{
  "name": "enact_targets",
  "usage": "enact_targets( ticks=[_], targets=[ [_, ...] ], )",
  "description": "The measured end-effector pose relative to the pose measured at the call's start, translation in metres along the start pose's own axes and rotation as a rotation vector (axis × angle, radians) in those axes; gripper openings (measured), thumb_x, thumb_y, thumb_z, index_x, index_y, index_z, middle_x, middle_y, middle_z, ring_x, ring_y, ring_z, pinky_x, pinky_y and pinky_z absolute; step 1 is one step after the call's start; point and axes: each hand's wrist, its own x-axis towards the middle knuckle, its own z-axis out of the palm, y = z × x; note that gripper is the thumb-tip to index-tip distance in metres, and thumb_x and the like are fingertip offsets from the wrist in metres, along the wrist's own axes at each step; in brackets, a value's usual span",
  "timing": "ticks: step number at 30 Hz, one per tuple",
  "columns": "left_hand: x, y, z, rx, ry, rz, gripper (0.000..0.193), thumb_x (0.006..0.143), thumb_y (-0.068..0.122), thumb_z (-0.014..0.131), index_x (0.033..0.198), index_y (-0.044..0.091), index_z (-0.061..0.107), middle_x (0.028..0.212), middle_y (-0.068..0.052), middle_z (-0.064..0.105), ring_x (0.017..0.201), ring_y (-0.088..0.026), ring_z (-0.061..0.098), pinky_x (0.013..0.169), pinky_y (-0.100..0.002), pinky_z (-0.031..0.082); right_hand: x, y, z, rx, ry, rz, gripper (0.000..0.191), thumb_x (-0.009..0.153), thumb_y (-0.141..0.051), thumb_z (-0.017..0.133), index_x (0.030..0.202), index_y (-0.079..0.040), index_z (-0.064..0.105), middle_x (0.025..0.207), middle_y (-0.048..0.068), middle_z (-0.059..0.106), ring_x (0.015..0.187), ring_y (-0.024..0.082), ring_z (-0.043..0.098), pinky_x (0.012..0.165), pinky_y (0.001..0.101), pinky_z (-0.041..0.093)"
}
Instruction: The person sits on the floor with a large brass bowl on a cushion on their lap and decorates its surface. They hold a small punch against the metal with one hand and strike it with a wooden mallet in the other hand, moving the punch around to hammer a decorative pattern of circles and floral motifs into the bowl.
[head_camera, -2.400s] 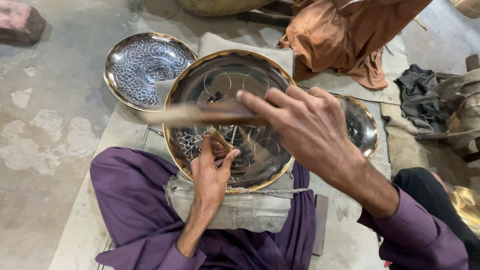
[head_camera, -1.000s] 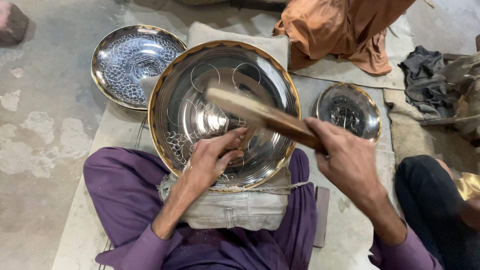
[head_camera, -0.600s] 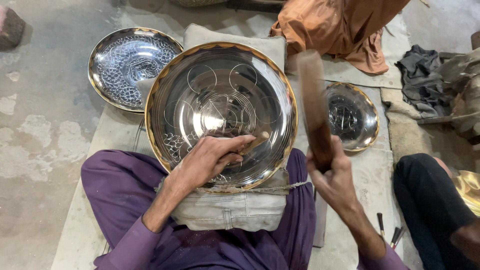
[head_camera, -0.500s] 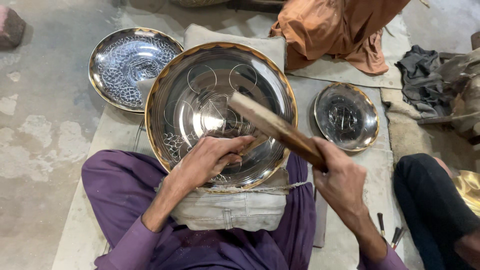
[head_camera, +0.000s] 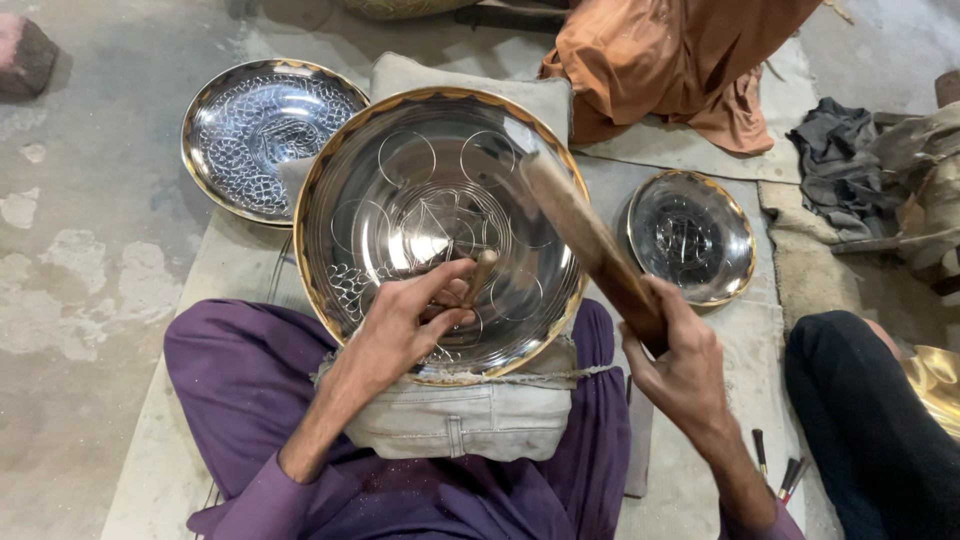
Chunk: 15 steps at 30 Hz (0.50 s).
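Two hands work over one large round metal tray (head_camera: 440, 215), which rests tilted on a pale padded cushion (head_camera: 470, 415) across the person's purple-clad lap (head_camera: 240, 370). Its shiny face carries engraved circles and a patch of fine scale pattern near 8 o'clock, and its rim is gold-toned.

Left hand (head_camera: 405, 325) lies on the lower part of the tray, at about 6 o'clock of its face. Its fingers are curled narrow around a short slim punch tool (head_camera: 480, 275), whose upper end sticks out toward 1 o'clock; the tip looks set on the metal, though the fingers hide the contact.

Right hand (head_camera: 680, 350) is closed in a full fist around the lower end of a wooden mallet (head_camera: 590, 245). It sits just off the tray's rim at 4 o'clock, and the mallet slants up toward 11 o'clock over the tray, slightly blurred.

At 10 o'clock of the big tray, touching or just behind it, lies a patterned tray (head_camera: 265, 130). At 3 o'clock, near but apart, lies a small bowl-like dish (head_camera: 690, 235)
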Motion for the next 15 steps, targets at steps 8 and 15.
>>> enact_targets(
  ticks=[8, 15],
  targets=[
    [0.008, -0.013, 0.001, -0.041, -0.103, -0.011, 0.056, 0.09, 0.005, 0.071, 0.143, 0.012, 0.055, 0.109, -0.012, 0.078, 0.095, -0.02, 0.081, 0.083, -0.033, 0.067, 0.003, -0.015, -0.008, -0.061, 0.011, -0.121, 0.071, 0.074, -0.004, 0.078, 0.141, -0.019, 0.06, 0.115, 0.011, 0.066, 0.09, 0.025, 0.072, 0.073, 0.0401, 0.061],
    [0.007, -0.018, 0.001, 0.005, -0.116, 0.059, 0.058, 0.09, 0.01, 0.07, 0.145, 0.012, 0.054, 0.113, -0.014, 0.077, 0.102, -0.024, 0.077, 0.085, -0.037, 0.065, 0.01, -0.006, -0.006, 0.205, 0.012, -0.207, 0.079, 0.081, -0.003, 0.071, 0.153, -0.016, 0.044, 0.119, 0.011, 0.067, 0.098, 0.024, 0.072, 0.083, 0.0376, 0.062]
  ],
)
